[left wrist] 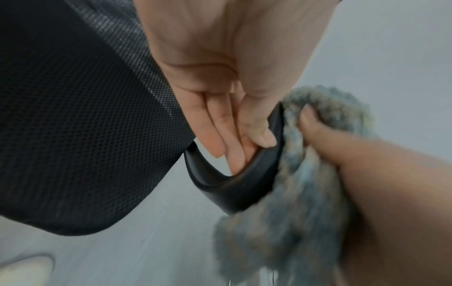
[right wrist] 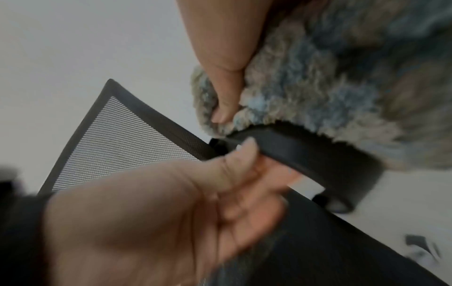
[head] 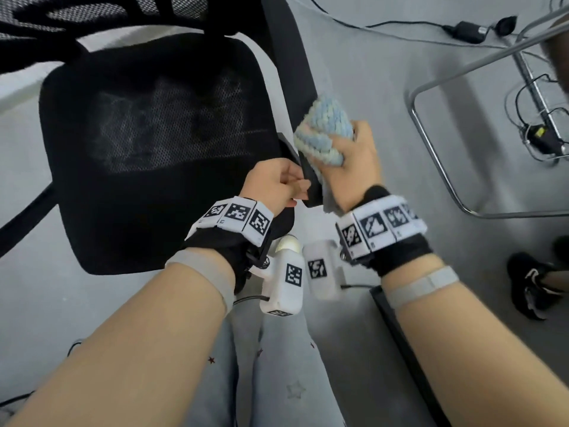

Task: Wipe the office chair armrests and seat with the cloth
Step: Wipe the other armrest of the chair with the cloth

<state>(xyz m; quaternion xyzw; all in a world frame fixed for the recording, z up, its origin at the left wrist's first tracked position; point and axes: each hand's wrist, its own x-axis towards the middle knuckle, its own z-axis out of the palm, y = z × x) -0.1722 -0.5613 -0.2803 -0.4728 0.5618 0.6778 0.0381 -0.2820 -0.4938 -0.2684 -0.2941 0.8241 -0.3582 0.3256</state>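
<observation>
A black office chair with a mesh seat [head: 154,155] stands in front of me. Its right armrest [head: 292,72] runs toward me along the seat's right side. My left hand [head: 300,188] grips the armrest's near end [left wrist: 232,183], fingers [left wrist: 234,152] underneath and thumb on its inner side. My right hand [head: 354,155] grips a fluffy blue and white cloth [head: 323,134] and presses it on the armrest just beyond the left hand. In the right wrist view the cloth [right wrist: 318,87] lies over the armrest [right wrist: 305,154], with my right thumb [right wrist: 225,108] dug into it.
A bent metal tube frame [head: 431,143] stands on the grey floor to the right. Cables and a power adapter [head: 468,30] lie at the far right. A person's black shoe [head: 532,282] is at the right edge. A chair base leg [head: 24,217] sticks out left.
</observation>
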